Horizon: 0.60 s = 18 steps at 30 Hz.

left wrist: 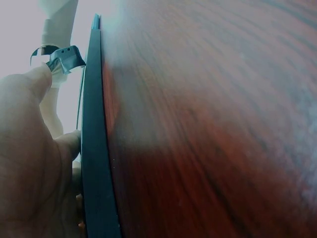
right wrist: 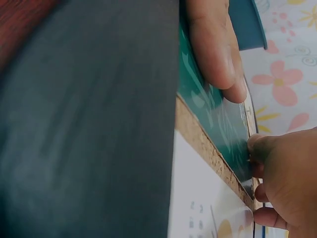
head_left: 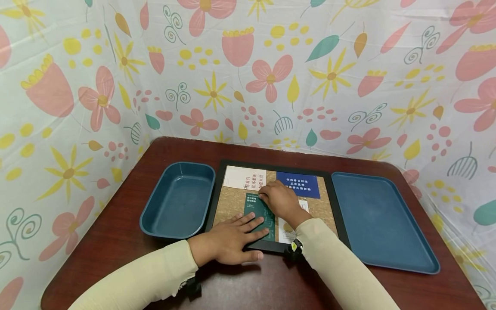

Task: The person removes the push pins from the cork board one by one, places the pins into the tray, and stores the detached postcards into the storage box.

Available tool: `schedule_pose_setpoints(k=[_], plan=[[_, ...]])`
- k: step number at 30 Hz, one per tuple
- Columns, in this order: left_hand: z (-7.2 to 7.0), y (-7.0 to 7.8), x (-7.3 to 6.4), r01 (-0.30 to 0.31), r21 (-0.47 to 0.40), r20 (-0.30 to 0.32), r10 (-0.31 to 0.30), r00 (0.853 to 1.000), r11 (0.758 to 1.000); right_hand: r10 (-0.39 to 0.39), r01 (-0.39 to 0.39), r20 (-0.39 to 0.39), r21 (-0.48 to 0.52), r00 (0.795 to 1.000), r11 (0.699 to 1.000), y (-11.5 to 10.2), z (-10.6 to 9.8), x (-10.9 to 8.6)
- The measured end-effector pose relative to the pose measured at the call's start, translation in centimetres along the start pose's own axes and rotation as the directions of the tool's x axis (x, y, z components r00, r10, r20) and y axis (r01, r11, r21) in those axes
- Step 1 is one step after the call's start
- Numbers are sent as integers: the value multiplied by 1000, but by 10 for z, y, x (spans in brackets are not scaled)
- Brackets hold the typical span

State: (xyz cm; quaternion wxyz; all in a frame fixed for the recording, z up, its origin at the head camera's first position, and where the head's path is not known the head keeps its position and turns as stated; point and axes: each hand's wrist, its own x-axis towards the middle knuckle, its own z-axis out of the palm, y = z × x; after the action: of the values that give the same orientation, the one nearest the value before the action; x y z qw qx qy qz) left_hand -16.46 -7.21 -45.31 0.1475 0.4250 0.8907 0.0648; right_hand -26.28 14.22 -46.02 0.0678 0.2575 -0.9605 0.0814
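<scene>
This step looks like fixing the green card [head_left: 253, 204] on the cork board [head_left: 228, 200], near its front edge. The left hand [head_left: 234, 241] lies flat, gripping nothing; the right hand [head_left: 282, 200] bends at the card's top, pinch hidden. Next probably needs steady holding. The blue card [head_left: 300, 184] says "你的春日好运".

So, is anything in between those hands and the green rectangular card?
Nothing visible: the left hand rests on the green card, and the right hand is right at its top edge.
</scene>
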Motion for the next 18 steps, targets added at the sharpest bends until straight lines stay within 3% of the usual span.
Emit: schedule_pose_setpoints(k=[18], plan=[[-1,0,0,3,-2,-3,-3,1000,1000,94,-95,61,23,994,995,-6,-2,4]])
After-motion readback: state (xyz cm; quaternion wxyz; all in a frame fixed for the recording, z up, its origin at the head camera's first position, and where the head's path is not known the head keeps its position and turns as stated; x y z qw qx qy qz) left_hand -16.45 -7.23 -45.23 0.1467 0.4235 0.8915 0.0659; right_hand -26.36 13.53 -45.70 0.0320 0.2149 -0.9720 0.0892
